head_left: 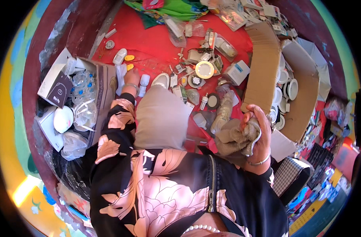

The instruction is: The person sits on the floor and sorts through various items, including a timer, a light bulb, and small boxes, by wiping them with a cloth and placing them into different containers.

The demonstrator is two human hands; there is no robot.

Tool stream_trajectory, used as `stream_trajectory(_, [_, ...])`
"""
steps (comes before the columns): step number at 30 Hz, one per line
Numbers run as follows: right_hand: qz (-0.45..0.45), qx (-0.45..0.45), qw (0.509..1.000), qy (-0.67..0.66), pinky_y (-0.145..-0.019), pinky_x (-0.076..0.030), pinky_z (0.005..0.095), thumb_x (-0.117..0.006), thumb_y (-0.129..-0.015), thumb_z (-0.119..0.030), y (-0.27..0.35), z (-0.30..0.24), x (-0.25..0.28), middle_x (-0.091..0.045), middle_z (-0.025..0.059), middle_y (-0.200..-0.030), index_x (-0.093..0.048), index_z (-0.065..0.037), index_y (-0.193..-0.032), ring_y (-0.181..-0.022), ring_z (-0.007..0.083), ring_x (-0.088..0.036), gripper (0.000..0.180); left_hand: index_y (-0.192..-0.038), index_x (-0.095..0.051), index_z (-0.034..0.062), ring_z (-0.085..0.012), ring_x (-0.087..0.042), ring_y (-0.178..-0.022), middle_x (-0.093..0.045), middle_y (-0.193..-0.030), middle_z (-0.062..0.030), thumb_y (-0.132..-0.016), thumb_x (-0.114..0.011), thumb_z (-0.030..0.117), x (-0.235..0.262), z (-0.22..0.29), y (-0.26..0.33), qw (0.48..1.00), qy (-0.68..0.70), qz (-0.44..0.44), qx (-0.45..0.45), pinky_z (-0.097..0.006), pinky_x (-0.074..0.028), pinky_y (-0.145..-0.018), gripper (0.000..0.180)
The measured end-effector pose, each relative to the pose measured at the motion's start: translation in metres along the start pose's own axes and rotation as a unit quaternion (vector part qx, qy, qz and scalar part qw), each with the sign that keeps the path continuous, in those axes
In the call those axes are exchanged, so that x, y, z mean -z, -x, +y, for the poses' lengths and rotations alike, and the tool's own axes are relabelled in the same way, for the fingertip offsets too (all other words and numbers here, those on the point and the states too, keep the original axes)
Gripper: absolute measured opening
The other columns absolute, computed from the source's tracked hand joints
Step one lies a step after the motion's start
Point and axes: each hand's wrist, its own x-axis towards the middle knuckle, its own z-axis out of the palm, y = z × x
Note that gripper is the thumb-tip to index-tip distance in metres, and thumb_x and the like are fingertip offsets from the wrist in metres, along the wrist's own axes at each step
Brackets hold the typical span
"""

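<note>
My right hand [262,136] is closed around a crumpled beige cloth [237,139], with the thumb and fingers raised along its edge. Stretched forward on the left, my left hand [131,77] is low over the red sheet. Its fingertips meet a small yellow oval piece [130,66]; whether they grip it is hidden. Just beyond lie a second yellow piece [129,57] and a white rounded device [120,56]. Right of the left wrist stands a white bulb-like fitting [144,83].
An open cardboard box [263,59] at right holds round white lamp parts [292,89]. A box [105,85] at left is full of plastic-wrapped items. Small electrical parts, a round lit-looking disc [204,70] and a white carton [236,72] cover the red sheet [137,27]. Green fabric [180,10] lies at the far edge.
</note>
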Motion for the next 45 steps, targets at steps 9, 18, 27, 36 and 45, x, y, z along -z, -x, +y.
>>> stream_trajectory(9, [-0.022,0.006,0.994,-0.105,-0.057,-0.042,0.0223,-0.048,-0.092,-0.025,0.009,-0.008,0.017,-0.055,0.0056,-0.073,-0.055,0.001,-0.100,-0.063,0.0120,-0.053,0.028,-0.105,-0.063,0.0070,-0.0328,-0.061,-0.094,-0.064,-0.101,-0.0178,-0.082,-0.057,0.043,0.094,0.267,-0.002,0.864,-0.067,-0.267,-0.421,-0.040,-0.047,-0.083,0.043])
stream_trajectory(18, [0.014,-0.001,0.995,-0.096,-0.055,-0.043,0.0240,-0.045,-0.093,-0.024,0.012,-0.022,0.016,-0.056,0.0064,-0.069,-0.054,0.000,-0.098,-0.060,0.0134,-0.053,0.027,-0.122,-0.048,-0.0003,-0.0339,-0.054,-0.111,-0.055,-0.120,-0.0212,-0.066,-0.072,0.050,-0.093,0.273,0.033,0.927,-0.072,-0.277,-0.245,-0.042,-0.044,-0.093,0.079])
stream_trajectory(27, [0.023,-0.031,0.997,-0.071,-0.053,-0.044,0.0245,-0.046,-0.093,-0.025,0.009,-0.024,0.027,-0.057,0.0085,-0.069,-0.055,-0.001,-0.095,-0.058,0.0145,-0.054,0.025,-0.111,-0.055,0.0036,-0.0323,-0.057,-0.105,-0.059,-0.113,-0.0177,-0.060,-0.080,0.037,-0.134,0.248,0.070,0.971,-0.075,-0.198,-0.114,-0.039,-0.045,-0.091,0.066])
stream_trajectory(36, [0.025,-0.056,0.996,-0.063,-0.054,-0.044,0.0240,-0.048,-0.093,-0.024,0.005,-0.024,0.027,-0.058,0.0080,-0.069,-0.056,-0.002,-0.096,-0.059,0.0143,-0.055,0.024,-0.089,-0.063,0.0059,-0.0271,-0.063,-0.079,-0.064,-0.080,-0.0143,-0.073,-0.071,0.026,-0.149,0.241,0.053,0.940,0.223,-0.239,-0.099,-0.039,-0.048,-0.073,0.027])
stream_trajectory(45, [0.004,-0.061,0.997,-0.056,-0.055,-0.045,0.0247,-0.048,-0.093,-0.022,0.008,-0.024,0.025,-0.058,0.0082,-0.069,-0.056,-0.001,-0.095,-0.059,0.0148,-0.056,0.023,-0.098,-0.055,0.0042,-0.0162,-0.057,-0.064,-0.059,-0.079,-0.0041,-0.084,-0.060,0.011,-0.129,0.180,0.004,0.736,0.631,-0.220,0.108,-0.029,-0.047,-0.051,0.016])
